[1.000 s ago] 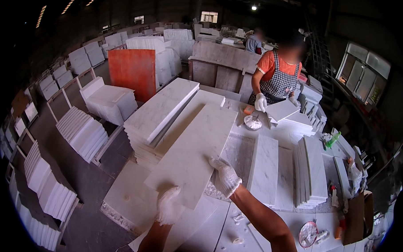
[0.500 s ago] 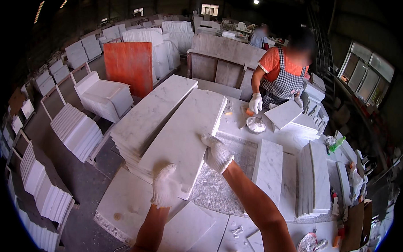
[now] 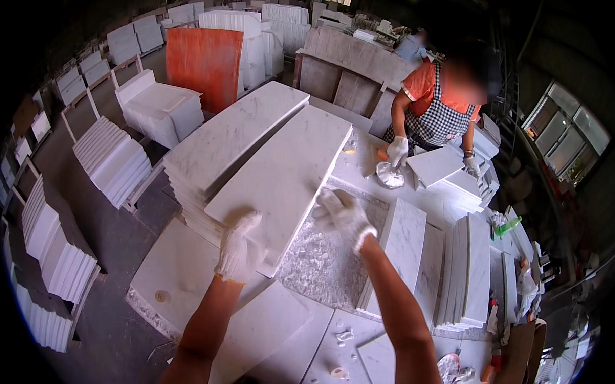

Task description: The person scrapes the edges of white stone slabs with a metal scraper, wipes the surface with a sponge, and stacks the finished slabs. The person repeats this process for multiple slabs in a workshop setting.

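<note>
A long white marble slab (image 3: pixel 281 171) with faint grey veins lies on top of a stack in front of me. My left hand (image 3: pixel 240 249), in a white knitted glove, lies on the slab's near end with its fingers stretched out. Beside the slab's right long edge is my right hand (image 3: pixel 342 215), also gloved, its fingers loosely bent and apart, holding nothing I can see. Whether its fingertips touch the edge cannot be made out. A second stack of slabs (image 3: pixel 238 132) stands directly to the left.
Across the table, a co-worker in a checked apron (image 3: pixel 438 122) reaches into a bowl of white paste (image 3: pixel 390 174). More slabs stand upright (image 3: pixel 469 269) on the right. Racks of stone pieces (image 3: pixel 112 159) and an orange-red board (image 3: pixel 203 68) stand left. A cardboard box (image 3: pixel 518 358) sits near right.
My right hand has come off the slab's surface to beside its right edge. My left hand stays at the near end. The co-worker's hand has moved to the bowl. The view has shifted.
</note>
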### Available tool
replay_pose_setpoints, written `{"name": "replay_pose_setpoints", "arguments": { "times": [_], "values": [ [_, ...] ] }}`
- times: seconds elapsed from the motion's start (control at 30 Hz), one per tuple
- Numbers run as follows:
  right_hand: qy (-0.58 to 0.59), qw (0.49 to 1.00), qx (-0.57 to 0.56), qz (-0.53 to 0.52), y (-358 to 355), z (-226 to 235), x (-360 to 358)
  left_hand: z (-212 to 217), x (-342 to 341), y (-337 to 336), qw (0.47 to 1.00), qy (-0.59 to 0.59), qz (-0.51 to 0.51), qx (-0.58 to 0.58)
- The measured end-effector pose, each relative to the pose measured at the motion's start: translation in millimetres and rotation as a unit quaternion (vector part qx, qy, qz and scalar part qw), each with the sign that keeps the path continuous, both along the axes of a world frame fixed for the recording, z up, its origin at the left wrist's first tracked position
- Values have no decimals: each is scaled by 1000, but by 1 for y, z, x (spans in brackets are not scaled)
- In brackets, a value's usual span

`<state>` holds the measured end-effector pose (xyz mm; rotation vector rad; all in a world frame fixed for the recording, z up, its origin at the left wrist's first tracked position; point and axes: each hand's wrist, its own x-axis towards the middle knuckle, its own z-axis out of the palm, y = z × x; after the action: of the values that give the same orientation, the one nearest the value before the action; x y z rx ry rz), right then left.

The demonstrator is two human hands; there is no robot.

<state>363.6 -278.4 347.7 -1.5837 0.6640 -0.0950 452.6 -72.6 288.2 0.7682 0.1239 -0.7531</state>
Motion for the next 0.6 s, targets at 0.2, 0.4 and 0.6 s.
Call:
{"name": "replay_pose_setpoints", "arguments": {
  "times": [0.2, 0.4, 0.6],
  "values": [
    [-49, 989, 69, 122, 21, -36, -166, -25, 16, 4, 990, -132, -21, 54],
    [40, 994, 100, -2, 80, -46, -353, -1, 11, 6, 992, -68, -62, 85],
    [-44, 973, 150, -170, 165, -71, -433, -16, 47, 21, 978, -50, -121, 163]
  ]
}}
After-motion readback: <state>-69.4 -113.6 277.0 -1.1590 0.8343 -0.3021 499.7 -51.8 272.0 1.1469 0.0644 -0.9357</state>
